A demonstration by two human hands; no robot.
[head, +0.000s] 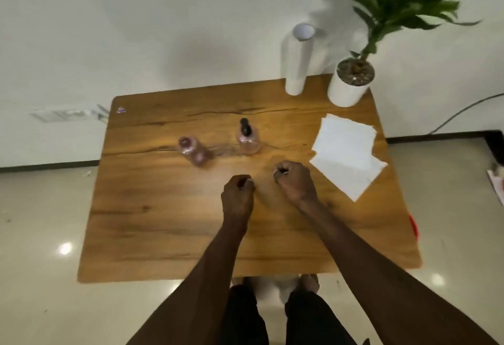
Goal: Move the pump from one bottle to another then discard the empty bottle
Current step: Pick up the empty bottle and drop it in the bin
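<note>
Hands (268, 182) fisted, near 2 bottles (246, 140).

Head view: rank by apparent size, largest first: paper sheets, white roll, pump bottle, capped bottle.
1. paper sheets
2. white roll
3. pump bottle and capped bottle: look alike, so not ranked.

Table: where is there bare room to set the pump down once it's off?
The near half of the table is bare, left of the left hand, and so is the far left corner. It is crowded on the right: paper towels, plant pot, white roll. Both bottles fill the middle.
</note>
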